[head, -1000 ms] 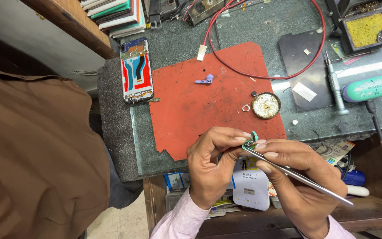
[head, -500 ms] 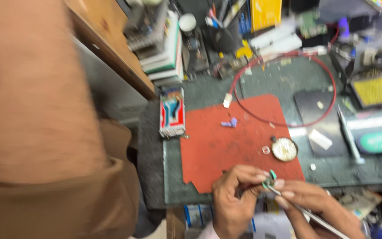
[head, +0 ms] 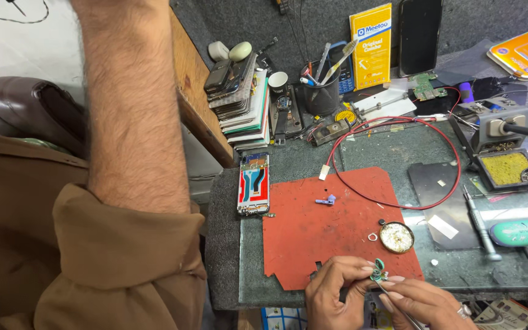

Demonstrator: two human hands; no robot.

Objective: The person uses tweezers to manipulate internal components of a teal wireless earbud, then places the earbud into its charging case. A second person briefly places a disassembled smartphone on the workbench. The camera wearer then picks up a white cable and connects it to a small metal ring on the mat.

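My left hand [head: 336, 294] pinches a small round green-and-silver part [head: 378, 266] between thumb and fingertips, just over the near edge of a red work mat [head: 313, 235]. Beside it, my right hand [head: 428, 304] grips thin metal tweezers [head: 392, 302], whose tip touches the part. A round brass-coloured watch movement [head: 396, 237] lies on the mat just beyond my hands, with a tiny metal ring [head: 372, 236] next to it. Farther up the mat rests a small purple piece [head: 326, 200].
Another person's bare forearm [head: 131, 110] and brown sleeve [head: 123, 263] fill the left. On the bench: an opened phone [head: 253, 183], a red wire loop [head: 450, 153], a screwdriver [head: 478, 221], a yellow sponge tray [head: 508, 169], stacked phones [head: 239, 98], a tool cup [head: 323, 88].
The view has swung up and shows more of the bench's far side. The other person's forearm now rises at the left. My hands stay together on the part and tweezers.
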